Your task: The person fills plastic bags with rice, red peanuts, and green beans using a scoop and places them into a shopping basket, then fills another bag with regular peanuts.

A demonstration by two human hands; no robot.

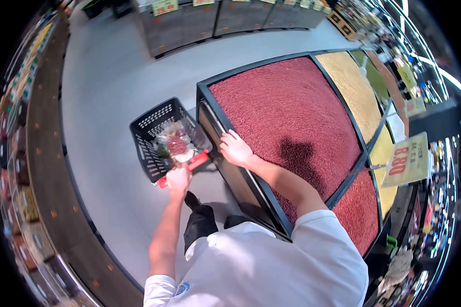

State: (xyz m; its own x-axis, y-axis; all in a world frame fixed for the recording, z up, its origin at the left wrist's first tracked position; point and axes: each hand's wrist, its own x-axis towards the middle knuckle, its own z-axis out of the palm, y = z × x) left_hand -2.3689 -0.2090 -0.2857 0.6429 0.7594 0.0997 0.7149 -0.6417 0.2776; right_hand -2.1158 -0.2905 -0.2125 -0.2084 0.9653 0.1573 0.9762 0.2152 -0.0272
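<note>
My left hand (pixel 179 179) is closed round the red handle (pixel 198 160) of a black shopping basket (pixel 156 113). Inside the basket lies a clear plastic bag (pixel 176 144) with reddish contents, just beyond my fingers. My right hand (pixel 236 148) rests on the dark rim of a large bin, its fingers apart and holding nothing. Small dark-red beans (pixel 287 97) fill the bin beside that hand, and a shadow falls across them.
More bin sections hold pale yellow grains (pixel 351 82) and lighter red beans (pixel 356 212). A price sign (pixel 405 159) sticks out at the right. Shelves of packaged goods (pixel 36 240) run along the left; grey cabinets (pixel 182 25) stand ahead.
</note>
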